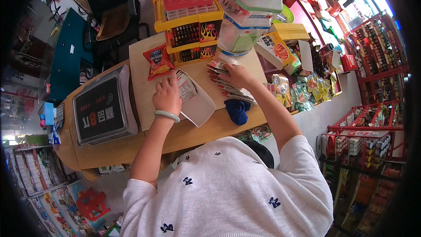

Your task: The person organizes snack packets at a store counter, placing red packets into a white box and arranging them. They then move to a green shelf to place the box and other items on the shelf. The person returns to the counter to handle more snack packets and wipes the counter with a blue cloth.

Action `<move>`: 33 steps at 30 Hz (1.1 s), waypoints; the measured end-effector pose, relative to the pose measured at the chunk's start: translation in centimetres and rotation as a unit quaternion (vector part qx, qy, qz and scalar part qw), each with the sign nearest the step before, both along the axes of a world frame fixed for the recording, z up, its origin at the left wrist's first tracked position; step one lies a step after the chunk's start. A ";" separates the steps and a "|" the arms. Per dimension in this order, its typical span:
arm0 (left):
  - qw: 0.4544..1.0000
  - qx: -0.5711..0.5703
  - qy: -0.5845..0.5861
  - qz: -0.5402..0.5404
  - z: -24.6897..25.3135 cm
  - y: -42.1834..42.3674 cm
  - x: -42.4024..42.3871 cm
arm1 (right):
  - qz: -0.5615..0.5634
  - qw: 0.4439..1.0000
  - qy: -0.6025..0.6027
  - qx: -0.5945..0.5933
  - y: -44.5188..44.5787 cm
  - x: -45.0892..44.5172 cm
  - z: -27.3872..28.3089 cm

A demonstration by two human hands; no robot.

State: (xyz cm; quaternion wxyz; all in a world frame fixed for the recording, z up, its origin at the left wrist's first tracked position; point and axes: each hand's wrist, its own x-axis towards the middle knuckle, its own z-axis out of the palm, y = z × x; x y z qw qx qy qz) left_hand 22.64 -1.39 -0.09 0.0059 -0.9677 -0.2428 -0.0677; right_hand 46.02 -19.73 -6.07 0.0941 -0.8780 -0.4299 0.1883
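Observation:
My left hand (167, 97), with a pale green bangle at the wrist, grips the left side of a white plastic box (201, 108). Inside the box stand flat printed packets (186, 88), partly covered by my fingers. A red chip bag (158, 62) lies just beyond that hand. To the right, my right hand (239, 76) has its thumb and fingers at the far end of an overlapping row of flat printed packets (232, 89). Its fingertips are partly hidden among them. A crumpled dark blue cloth item (237, 111) sits at the near end of that row.
A yellow display rack (187, 19) and clear plastic canisters (241, 33) stand at the table's back. On the left is a black-topped case (102, 108). An orange-and-white carton (275, 50) and bagged snacks (306, 89) crowd the right. Behind is a black chair (110, 10).

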 end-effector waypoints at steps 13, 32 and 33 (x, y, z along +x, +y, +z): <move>1.000 -0.002 0.000 0.003 0.0 0.0 0.0 | 0.094 0.994 -0.015 -0.048 0.9 0.1 1.9; 0.994 -0.026 -0.035 -0.104 0.3 2.0 0.2 | -0.130 0.861 0.097 0.483 -2.9 -2.7 2.2; 0.993 -0.021 -0.050 -0.108 0.1 2.2 0.0 | -0.166 0.824 0.239 0.487 -3.1 -3.3 2.9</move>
